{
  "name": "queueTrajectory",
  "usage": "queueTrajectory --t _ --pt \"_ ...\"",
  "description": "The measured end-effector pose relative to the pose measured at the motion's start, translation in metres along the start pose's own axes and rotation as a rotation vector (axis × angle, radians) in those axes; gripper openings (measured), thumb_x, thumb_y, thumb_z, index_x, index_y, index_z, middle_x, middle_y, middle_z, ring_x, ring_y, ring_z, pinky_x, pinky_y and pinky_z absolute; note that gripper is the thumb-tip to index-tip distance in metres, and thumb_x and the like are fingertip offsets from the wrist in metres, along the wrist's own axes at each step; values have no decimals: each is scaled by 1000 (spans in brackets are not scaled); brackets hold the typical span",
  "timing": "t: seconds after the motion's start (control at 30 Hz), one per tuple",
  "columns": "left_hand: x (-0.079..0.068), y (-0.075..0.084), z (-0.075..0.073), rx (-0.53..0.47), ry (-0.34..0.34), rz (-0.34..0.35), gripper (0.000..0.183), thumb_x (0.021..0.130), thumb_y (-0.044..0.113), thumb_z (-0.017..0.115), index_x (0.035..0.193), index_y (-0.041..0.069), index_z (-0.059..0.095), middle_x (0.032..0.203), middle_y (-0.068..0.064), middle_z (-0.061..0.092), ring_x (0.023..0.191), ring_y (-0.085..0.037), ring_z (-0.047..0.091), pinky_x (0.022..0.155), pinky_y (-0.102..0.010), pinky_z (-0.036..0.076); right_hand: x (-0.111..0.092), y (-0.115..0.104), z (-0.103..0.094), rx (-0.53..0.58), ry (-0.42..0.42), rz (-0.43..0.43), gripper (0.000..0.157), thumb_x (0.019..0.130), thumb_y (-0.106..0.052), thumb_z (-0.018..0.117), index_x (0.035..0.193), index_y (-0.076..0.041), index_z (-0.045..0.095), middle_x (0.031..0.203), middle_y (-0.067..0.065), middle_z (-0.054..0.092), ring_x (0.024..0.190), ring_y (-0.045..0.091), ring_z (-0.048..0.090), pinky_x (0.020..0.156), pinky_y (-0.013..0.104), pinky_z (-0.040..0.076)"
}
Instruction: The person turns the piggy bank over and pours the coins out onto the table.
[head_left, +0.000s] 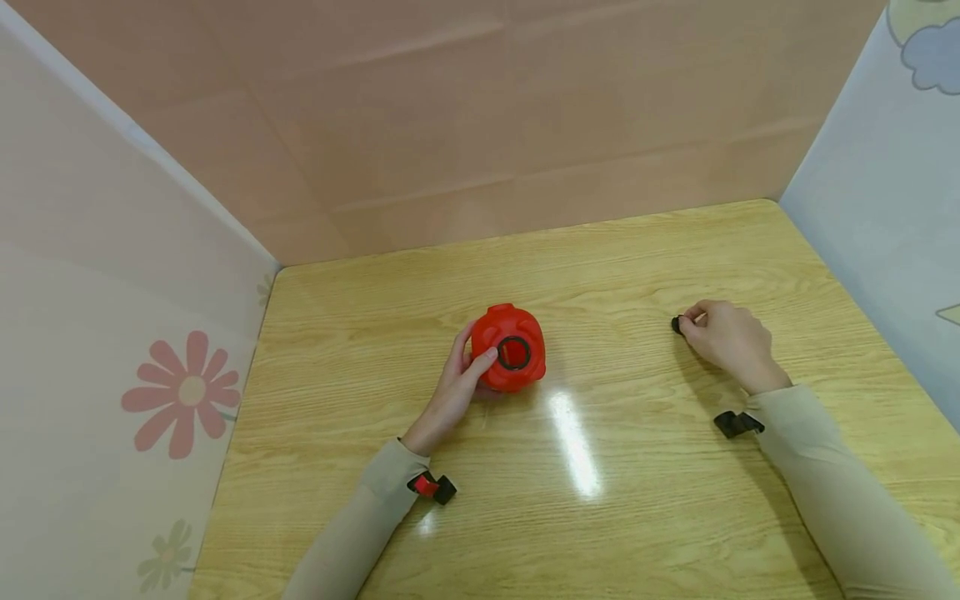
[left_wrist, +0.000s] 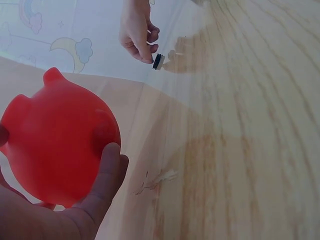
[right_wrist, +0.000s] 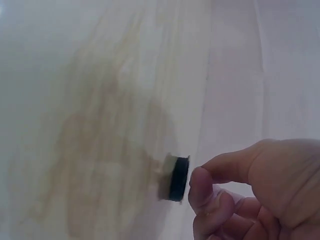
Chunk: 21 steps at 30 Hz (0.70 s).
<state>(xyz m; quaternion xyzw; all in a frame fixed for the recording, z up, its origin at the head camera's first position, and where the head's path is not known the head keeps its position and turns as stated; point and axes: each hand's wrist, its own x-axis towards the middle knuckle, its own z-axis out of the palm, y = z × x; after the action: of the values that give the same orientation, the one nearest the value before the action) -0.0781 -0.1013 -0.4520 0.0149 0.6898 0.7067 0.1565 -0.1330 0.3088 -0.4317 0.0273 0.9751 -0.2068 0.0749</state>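
A red piggy bank (head_left: 492, 332) is in my left hand (head_left: 455, 385), its underside with a black-ringed round hole facing up in the head view. My left thumb lies by the ring, and the fingers grip around the body. In the left wrist view the rounded red body and stubby feet of the piggy bank (left_wrist: 60, 137) show. My right hand (head_left: 729, 337) is over the table to the right, fingers loosely curled. Just beyond its fingertips sits a small round black plug (right_wrist: 179, 179) on the table. The right wrist view shows a narrow gap between them.
The wooden table (head_left: 360, 333) meets a pinkish back wall (head_left: 420, 108). A pale panel with flower prints (head_left: 192, 392) stands at the left, another pale panel (head_left: 862, 175) at the right. Black straps (head_left: 738, 423) are at both sleeve cuffs.
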Motion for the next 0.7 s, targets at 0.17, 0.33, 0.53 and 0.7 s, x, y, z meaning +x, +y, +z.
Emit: queueTrajectory --t 0.17,0.33,0.53,0.7 --pt "0 1 -1 -1 -2 5 71 110 32 55 170 23 19 146 -26 61 109 -23 75 93 -47 65 -6 -16 -3 45 30 -41 46 108 -42 51 122 -3 71 109 21 76 62 22 61 46 35 44" --pt "1 3 -1 7 -6 4 71 110 33 55 171 23 19 147 -24 61 116 -27 73 96 -46 64 -15 -41 -2 108 31 -109 45 108 -44 52 121 -6 72 105 16 78 62 18 60 49 34 45" --pt "3 5 0 23 1 22 72 108 30 61 169 26 23 146 -23 60 120 -28 71 98 -41 62 -26 -70 1 169 14 -200 42 108 -42 56 121 -7 74 99 13 78 55 18 55 49 31 42" --pt "4 7 0 11 -11 48 72 106 26 63 168 30 27 142 -22 60 113 -24 71 93 -40 63 -34 -92 8 262 -80 -251 48 109 -49 55 124 -6 71 88 8 80 53 15 56 51 28 42"
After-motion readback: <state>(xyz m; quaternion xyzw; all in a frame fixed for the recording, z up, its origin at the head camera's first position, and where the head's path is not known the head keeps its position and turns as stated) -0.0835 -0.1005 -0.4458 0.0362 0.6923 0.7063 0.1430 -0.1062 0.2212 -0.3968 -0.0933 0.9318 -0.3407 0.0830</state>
